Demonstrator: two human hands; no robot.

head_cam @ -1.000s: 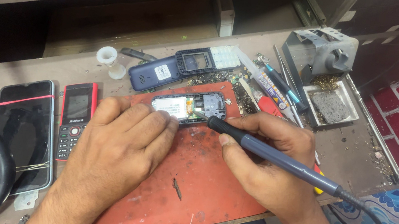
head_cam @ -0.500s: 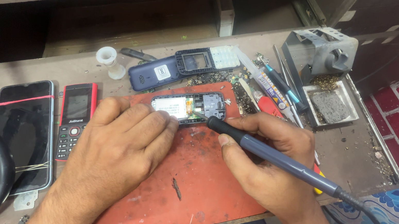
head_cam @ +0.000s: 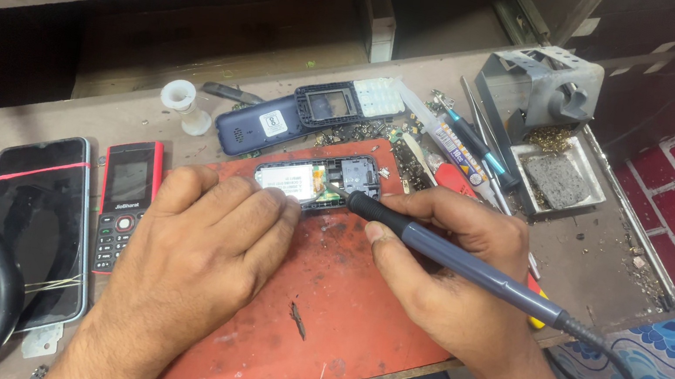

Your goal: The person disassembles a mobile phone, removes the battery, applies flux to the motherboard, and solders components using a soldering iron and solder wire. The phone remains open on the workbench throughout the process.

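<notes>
An opened small phone (head_cam: 317, 181) with its circuit board showing lies at the far end of a red mat (head_cam: 339, 304). My left hand (head_cam: 201, 254) rests flat on the mat, its fingertips pressing the phone's near edge. My right hand (head_cam: 449, 271) grips a grey-blue soldering iron (head_cam: 467, 269) like a pen, its tip touching the board near the phone's middle. The iron's black cord trails off to the right.
A dark blue phone back cover (head_cam: 263, 126), black front frame (head_cam: 332, 105) and white keypad (head_cam: 379, 96) lie behind the mat. A red keypad phone (head_cam: 125, 199) and black smartphone (head_cam: 39, 231) sit left. A soldering stand with sponge tray (head_cam: 547, 171) and several tools stand right.
</notes>
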